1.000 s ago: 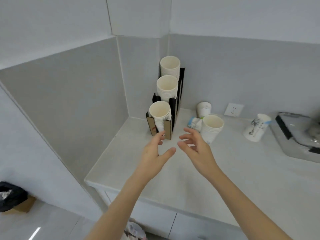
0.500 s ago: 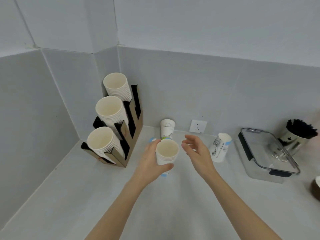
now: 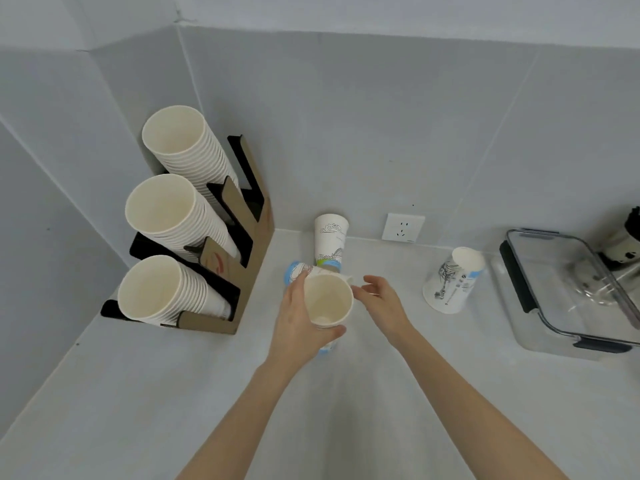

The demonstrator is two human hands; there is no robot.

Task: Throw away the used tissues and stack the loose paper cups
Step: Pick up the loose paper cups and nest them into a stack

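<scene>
Cup-stacking step in hand; no tissues visible on the desk [image 3: 173,393] from here, so I judge that part is either done or lies out of view. My left hand [image 3: 298,327] is closed around a paper cup [image 3: 327,301], mouth up, held just above the desk; a blue-printed base shows below my palm, so it may be more than one cup nested, cannot tell. My right hand [image 3: 381,299] is open, fingers loosely spread, empty, just beside the held cup's rim and reaching toward a cup lying on its side [image 3: 301,270] right behind it. Another printed cup [image 3: 330,242] stands inverted against the wall near the wall socket [image 3: 402,227]. A third loose cup [image 3: 452,280] sits tilted, mouth down, well to the right beside the clear lidded container [image 3: 568,289]. The cardboard cup holder [image 3: 242,271] at left carries three full stacks. Next move, as I judge it: right hand pinches the toppled cup by its wall, turns it mouth up, and seats it into the held one. Light grip needed, since thin paper walls crush easily.
</scene>
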